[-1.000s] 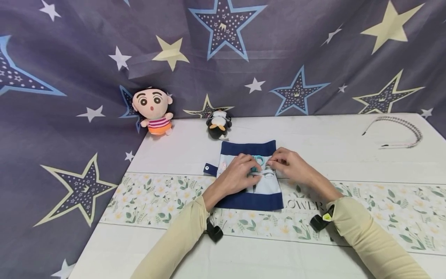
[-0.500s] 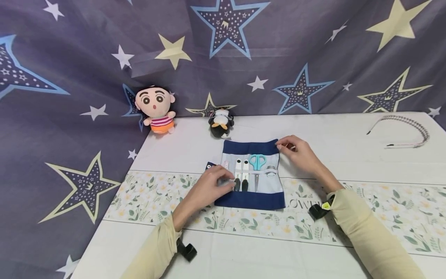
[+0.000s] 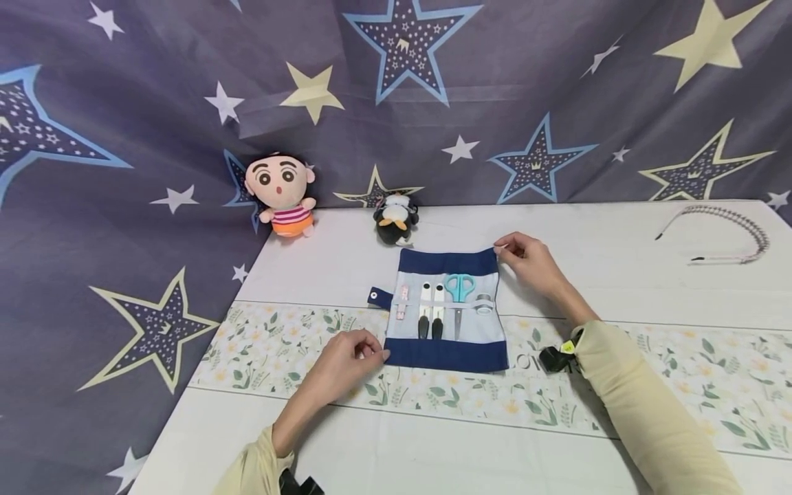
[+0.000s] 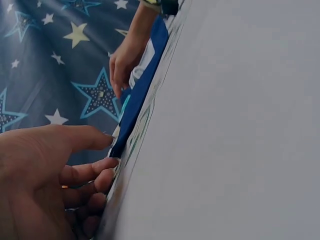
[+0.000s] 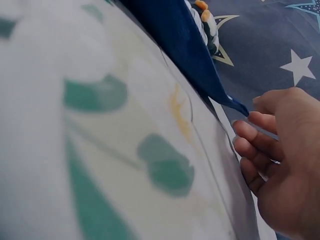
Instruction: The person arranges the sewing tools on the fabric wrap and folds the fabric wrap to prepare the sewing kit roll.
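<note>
A navy and pale-blue fabric roll-up pouch (image 3: 445, 355) lies unfolded on the table. Under its white elastic band sit teal-handled scissors (image 3: 460, 285), two slim white tools with black ends (image 3: 438, 306), a pink patterned strip-like item (image 3: 401, 302) and a small greyish ring-shaped roll (image 3: 484, 302). At the pouch's front left corner, my left hand (image 3: 346, 359) pinches the navy edge between thumb and index finger. My right hand (image 3: 531, 262) pinches the back right corner; in the right wrist view that corner (image 5: 235, 104) is drawn up to the fingertips.
A snap tab (image 3: 379, 298) sticks out from the pouch's left side. Behind stand a plush doll (image 3: 286, 196) and a penguin plush (image 3: 394, 220), before a star-print curtain (image 3: 433, 137). A headband (image 3: 751, 237) lies at the back right. A floral strip (image 3: 260, 350) crosses the table.
My left hand has moved from over the tools to the front left corner, uncovering them. My right hand has gone from the ring-shaped roll up to the back right corner.
</note>
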The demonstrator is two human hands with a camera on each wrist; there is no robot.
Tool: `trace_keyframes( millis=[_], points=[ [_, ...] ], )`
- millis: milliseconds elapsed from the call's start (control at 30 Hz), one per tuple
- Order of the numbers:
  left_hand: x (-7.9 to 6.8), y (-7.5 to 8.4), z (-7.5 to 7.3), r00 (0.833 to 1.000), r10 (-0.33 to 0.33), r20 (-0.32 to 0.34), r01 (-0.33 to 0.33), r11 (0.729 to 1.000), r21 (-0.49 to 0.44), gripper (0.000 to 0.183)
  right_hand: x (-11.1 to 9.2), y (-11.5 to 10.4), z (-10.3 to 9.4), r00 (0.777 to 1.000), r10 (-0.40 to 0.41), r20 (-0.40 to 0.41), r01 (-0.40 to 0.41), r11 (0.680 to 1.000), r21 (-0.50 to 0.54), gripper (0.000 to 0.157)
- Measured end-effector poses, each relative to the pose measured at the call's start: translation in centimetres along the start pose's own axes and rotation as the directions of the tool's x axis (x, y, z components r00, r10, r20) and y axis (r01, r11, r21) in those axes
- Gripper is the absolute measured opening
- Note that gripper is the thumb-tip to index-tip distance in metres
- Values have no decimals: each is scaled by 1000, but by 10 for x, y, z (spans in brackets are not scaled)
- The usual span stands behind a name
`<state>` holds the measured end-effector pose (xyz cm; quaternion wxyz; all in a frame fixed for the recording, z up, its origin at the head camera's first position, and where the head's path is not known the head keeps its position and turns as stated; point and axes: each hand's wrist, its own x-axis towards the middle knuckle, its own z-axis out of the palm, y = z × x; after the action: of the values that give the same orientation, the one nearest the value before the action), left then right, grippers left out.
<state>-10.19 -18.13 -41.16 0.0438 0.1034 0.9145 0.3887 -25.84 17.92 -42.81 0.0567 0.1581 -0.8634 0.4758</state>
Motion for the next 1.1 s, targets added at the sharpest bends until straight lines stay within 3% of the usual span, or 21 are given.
trace_keyframes(
  millis=[200, 567, 833, 1100],
  points=[
    [-10, 0, 6, 999, 2, -36, -3, 999, -41, 9, 6, 0, 2, 1000, 7, 15, -7, 1000, -17, 26],
    [-11, -3, 12, 994, 68, -85, -77, 991, -107, 13, 14, -2, 6, 999, -1, 38, 2, 1000, -25, 20],
    [-13, -4, 13, 990, 90, -107, -101, 989, -105, 12, 14, -1, 7, 999, 17, 34, -16, 1000, -23, 19],
    [-12, -2, 12, 993, 62, -104, -72, 993, -96, 9, 10, -3, 2, 999, 26, 37, -25, 999, -22, 19]
  ],
)
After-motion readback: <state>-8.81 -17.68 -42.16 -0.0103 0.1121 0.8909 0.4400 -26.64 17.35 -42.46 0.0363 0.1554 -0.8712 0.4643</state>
